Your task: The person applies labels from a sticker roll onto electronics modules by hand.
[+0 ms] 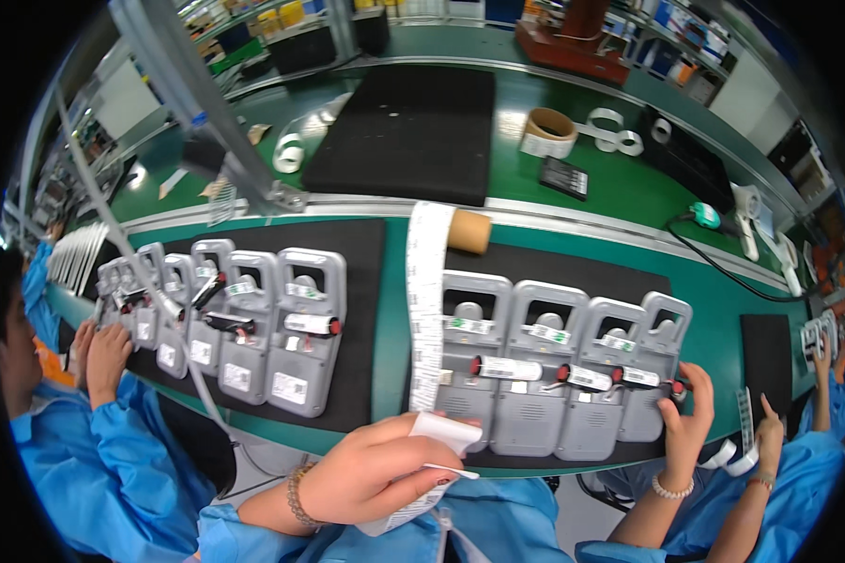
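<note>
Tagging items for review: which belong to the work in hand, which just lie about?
Work:
- label strip, in left hand
- gray units, right hand at one
- red-ended cylinders

Probably lying about:
- tape roll
- flat black box

Left hand (376,471) held low with fingers (408,460) curled, left forearm (270,509) angled inward, right hand (690,418) raised upright, thumb (669,414) and forefinger (699,380) parted

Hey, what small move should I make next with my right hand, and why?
Probably steady the nearest grey housing with your right hand: its thumb and fingers are at that housing's right edge, while your left hand is occupied, gripping the white label strip.
</note>
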Available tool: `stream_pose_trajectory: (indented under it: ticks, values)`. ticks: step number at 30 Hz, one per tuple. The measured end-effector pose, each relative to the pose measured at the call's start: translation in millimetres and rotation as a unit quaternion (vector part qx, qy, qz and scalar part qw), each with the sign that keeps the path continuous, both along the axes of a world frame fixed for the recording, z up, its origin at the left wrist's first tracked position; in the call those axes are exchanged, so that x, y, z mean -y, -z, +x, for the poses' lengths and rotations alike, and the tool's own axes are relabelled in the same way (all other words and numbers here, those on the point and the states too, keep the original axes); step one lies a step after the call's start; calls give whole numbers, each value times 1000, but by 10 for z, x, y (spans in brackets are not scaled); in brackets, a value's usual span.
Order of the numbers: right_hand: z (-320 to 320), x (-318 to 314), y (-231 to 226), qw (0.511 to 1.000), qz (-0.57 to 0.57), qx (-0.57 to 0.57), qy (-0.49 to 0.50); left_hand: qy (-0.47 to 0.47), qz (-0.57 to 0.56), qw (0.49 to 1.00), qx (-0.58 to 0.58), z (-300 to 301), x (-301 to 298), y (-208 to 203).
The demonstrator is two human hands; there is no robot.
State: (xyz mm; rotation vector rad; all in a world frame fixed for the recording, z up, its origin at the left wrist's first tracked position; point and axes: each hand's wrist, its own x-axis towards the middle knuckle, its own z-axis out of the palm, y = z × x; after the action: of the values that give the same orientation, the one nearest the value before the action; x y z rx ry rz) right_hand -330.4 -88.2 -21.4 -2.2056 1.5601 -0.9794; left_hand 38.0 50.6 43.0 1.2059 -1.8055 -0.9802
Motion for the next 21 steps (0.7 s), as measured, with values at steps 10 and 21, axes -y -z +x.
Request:
stream_pose_trajectory:
  ticks: [10, 21]
  values:
    - [1212, -827, -567, 943, 28, 163, -288, -102, 99, 982, -121, -43, -335, 115]
    - [1999, -1220, -212, 882, 207, 317, -280, -122, 52, 988, -81, 109, -519, 281]
